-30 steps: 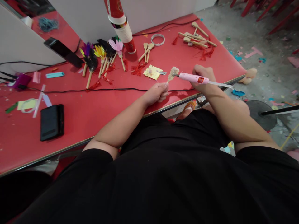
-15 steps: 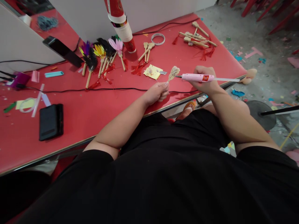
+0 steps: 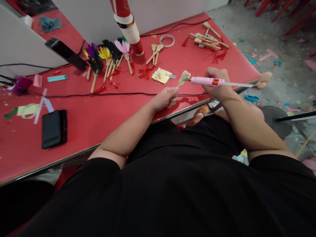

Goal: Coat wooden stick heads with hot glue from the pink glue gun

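Observation:
Between the fingers of my left hand [image 3: 167, 98] is a thin wooden stick whose wide, pale, lumpy head [image 3: 184, 77] points up and to the right. My right hand [image 3: 218, 84] is wrapped round a pink glue gun [image 3: 207, 81], with a long clear glue stick [image 3: 238, 84] coming out of its back end. The gun's metal nozzle meets the right edge of the lumpy head. Behind my left hand lies a yellow paper [image 3: 161, 76] with a small metal blade [image 3: 172, 76] at its edge.
Feather-topped sticks [image 3: 105, 56] stand or lie at the back left, near stacked paper cups [image 3: 130, 34]. Wooden sticks with red tassels [image 3: 208, 41] and a tape roll [image 3: 167, 41] lie behind my hands. A black cable [image 3: 118, 94] crosses the table; a black phone [image 3: 54, 129] lies left.
The glue gun has shifted slightly left, so its nozzle now meets the lumpy head, where a small gap showed before. My left hand has stayed nearly still.

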`<state>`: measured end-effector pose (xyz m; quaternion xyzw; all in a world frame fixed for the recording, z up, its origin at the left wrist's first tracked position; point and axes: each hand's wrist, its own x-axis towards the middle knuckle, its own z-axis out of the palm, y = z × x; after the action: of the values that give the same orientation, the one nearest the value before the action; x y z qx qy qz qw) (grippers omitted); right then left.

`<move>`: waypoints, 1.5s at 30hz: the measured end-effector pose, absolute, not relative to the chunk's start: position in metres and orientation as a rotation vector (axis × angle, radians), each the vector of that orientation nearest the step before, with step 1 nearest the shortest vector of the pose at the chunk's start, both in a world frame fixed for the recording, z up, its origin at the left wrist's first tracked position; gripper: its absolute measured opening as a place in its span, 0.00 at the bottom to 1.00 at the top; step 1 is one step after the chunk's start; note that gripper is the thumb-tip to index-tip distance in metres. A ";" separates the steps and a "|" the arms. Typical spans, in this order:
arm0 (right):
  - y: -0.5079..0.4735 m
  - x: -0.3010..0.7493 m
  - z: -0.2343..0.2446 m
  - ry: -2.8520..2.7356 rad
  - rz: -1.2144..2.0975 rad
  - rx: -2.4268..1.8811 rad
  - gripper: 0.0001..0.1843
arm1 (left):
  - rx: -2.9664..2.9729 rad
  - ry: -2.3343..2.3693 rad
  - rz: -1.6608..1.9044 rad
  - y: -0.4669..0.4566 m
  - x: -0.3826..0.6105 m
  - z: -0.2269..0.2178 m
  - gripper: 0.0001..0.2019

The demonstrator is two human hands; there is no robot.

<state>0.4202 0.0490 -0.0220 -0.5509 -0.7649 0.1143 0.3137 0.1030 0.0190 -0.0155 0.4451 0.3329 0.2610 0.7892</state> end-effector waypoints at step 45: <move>0.037 0.425 -0.005 -1.889 0.492 -1.341 0.36 | 0.755 0.792 0.568 0.017 0.106 -0.006 0.32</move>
<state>0.4247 0.0372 -0.0049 -0.5246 -0.7387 0.1926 0.3770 0.1056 0.0173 -0.0057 0.3539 0.3714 0.2665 0.8159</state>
